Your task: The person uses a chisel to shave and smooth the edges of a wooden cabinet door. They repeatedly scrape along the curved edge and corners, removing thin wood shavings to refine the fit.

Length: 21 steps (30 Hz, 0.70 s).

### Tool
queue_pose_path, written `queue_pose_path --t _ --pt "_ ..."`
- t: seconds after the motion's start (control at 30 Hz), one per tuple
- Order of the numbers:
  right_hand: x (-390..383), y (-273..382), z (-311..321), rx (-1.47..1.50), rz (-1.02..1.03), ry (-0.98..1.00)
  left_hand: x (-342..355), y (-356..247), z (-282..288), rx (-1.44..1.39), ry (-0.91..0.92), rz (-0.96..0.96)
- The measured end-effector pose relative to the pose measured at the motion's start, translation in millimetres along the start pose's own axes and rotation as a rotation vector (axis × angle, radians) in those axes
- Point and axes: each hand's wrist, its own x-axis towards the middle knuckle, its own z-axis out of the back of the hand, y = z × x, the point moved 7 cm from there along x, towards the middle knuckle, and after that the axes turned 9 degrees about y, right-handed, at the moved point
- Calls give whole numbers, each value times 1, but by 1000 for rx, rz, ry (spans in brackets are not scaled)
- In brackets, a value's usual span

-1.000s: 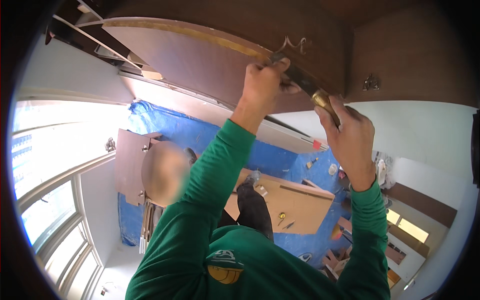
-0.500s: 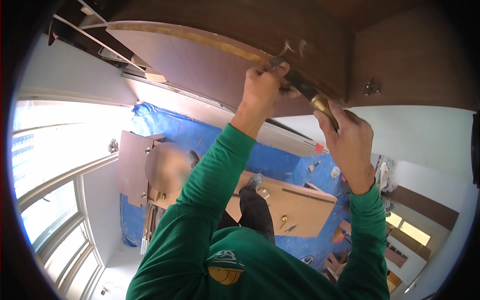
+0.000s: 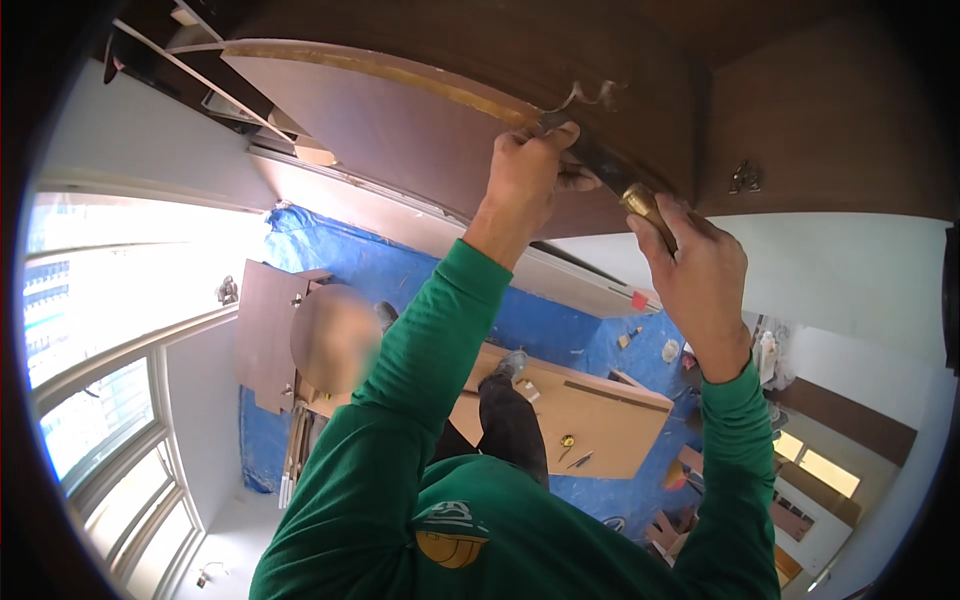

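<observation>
Overhead, a wide-bladed chisel with a brass collar and wooden handle lies along the edge strip of a brown cabinet panel. My left hand is closed on the blade close to its cutting end, thumb on top. The handle is wrapped by my right hand, to the right and a little nearer me. A thin curled shaving rises beside the blade's tip. The strip left of the tip looks rough and yellowish; the exact cutting edge is partly hidden by my left fingers.
Far below, a wooden board carries a tape measure and my shoe. Blue sheeting covers the floor. A person with a blurred head is below on the left, near a cabinet door. A metal hinge sits on the right panel.
The curled shaving by the chisel's tip is longer and spreads further right. Both hands keep their grip and have barely shifted.
</observation>
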Motion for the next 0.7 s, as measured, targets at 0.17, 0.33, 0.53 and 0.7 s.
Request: queue_pose_path --t 0.17,0.33,0.53,0.7 --pt "3 8 3 -41 40 -24 0 0 3 -47 32 -11" --pt "7 8 2 -60 11 -5 10 -6 4 8 26 6" --pt "5 9 3 -43 24 -7 -1 -4 4 -15 21 -9" --pt "8 12 2 -47 36 -28 0 -8 11 -17 46 23"
